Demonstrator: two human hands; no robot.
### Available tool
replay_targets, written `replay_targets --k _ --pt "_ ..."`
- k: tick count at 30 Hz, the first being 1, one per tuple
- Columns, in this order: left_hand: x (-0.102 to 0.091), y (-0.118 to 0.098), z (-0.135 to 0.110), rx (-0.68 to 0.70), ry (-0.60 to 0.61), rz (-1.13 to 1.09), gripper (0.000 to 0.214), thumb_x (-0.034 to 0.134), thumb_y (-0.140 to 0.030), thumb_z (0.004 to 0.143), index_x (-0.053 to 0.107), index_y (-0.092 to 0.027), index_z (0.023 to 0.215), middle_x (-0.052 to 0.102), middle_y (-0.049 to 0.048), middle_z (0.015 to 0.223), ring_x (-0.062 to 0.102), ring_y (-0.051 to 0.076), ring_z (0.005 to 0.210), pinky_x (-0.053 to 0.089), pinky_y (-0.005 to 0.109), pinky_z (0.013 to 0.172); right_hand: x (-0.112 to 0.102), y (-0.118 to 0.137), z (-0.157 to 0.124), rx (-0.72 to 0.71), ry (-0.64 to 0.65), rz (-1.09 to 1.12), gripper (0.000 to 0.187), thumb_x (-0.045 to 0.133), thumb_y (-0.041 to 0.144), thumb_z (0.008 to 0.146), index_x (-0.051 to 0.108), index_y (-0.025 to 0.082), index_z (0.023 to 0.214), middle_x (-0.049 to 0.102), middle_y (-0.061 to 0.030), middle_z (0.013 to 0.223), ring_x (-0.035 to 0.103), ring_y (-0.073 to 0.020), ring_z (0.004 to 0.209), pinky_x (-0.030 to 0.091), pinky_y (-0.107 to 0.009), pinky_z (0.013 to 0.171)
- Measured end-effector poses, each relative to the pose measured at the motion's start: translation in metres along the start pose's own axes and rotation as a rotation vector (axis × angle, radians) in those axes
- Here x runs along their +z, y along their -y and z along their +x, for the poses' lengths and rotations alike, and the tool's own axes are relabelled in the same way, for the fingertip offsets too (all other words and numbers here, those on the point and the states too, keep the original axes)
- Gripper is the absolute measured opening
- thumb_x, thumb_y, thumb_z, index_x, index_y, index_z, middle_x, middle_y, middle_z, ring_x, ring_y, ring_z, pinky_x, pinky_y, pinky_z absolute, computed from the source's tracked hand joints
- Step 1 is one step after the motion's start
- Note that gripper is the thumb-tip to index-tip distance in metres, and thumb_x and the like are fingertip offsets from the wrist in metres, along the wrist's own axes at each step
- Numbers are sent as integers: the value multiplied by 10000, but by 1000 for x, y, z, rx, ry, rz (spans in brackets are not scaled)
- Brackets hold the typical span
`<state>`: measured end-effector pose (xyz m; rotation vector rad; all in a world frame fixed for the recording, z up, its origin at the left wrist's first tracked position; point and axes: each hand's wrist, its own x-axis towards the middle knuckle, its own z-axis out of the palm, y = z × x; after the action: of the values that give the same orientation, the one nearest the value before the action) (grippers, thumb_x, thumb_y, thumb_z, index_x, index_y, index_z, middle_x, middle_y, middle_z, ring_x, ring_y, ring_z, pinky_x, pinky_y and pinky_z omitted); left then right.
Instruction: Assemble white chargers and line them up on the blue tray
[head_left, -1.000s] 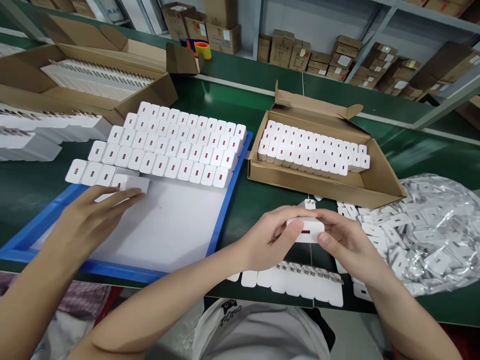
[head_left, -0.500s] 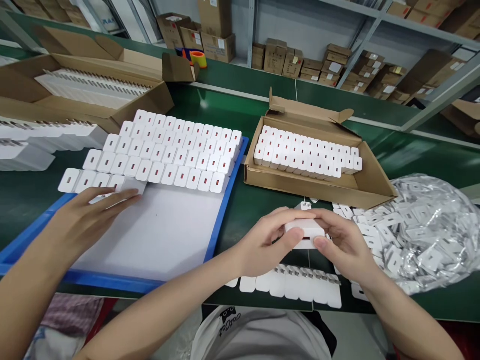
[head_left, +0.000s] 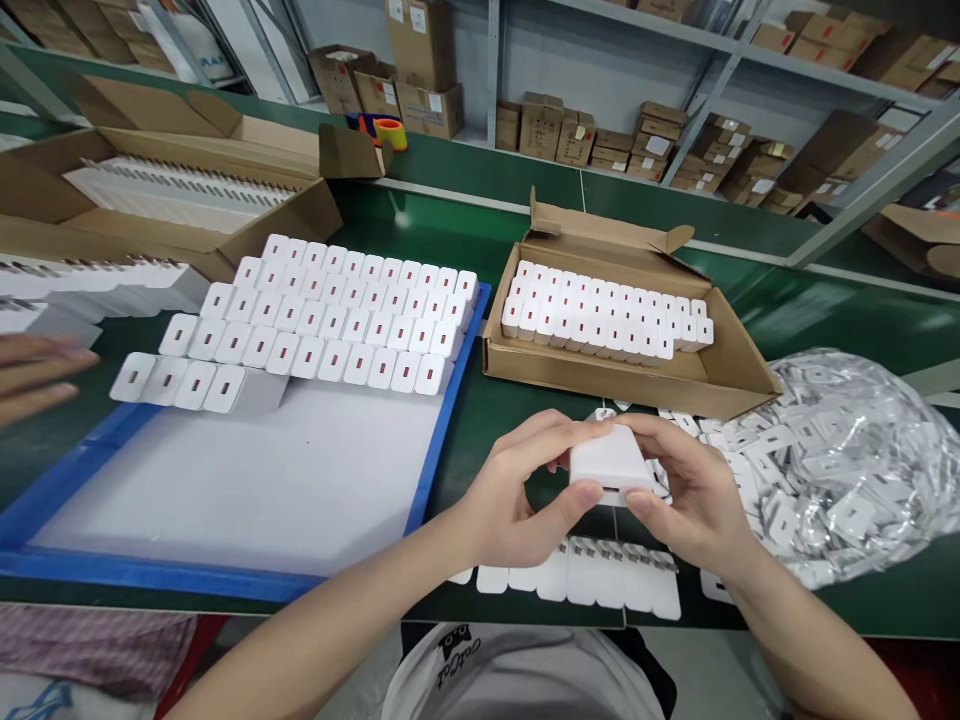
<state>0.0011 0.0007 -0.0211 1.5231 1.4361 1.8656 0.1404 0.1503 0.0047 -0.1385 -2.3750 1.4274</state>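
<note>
Between my two hands, above the green bench, is a white plug charger (head_left: 609, 456), its port end turned toward me. My left hand (head_left: 525, 490) grips its left side with thumb and fingers. On the other side my right hand (head_left: 686, 490) holds it the same way. Below my hands lies a row of white chargers (head_left: 589, 575) with metal prongs showing. Behind them an open cardboard box (head_left: 592, 375) contains rows of chargers, ports up. To my right, a clear plastic bag (head_left: 870, 470) is full of small white port covers.
At left, a blue-rimmed tray (head_left: 427, 440) carries rows of chargers (head_left: 330, 320). A co-worker's hand (head_left: 37, 375) is at the far left, near more chargers. A larger open carton (head_left: 277, 215) stands behind. Shelves with cardboard boxes (head_left: 540, 125) line the back.
The co-worker's hand has left the front row on the tray and moved to the far left. The charger in my hands has tilted, showing more of its broad face.
</note>
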Motion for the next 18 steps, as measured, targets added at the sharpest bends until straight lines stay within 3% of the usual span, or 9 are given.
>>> replay_targets --k 9,18 --pt "-1 -1 2 -330 -15 -170 423 597 -358 928 654 -86 1247 649 150 1030 616 198 855 520 326 724 -1 -3 6 117 27 56 259 619 341 936 597 362 1193 605 34 793 500 -126 679 488 -253 762" --pt "0 -3 1 -272 -45 -26 395 547 -306 945 669 -33 1203 647 133 898 611 190 789 505 306 656 6 -4 6 173 36 102 171 601 368 952 603 343 1121 586 41 756 492 -123 673 480 -253 775"
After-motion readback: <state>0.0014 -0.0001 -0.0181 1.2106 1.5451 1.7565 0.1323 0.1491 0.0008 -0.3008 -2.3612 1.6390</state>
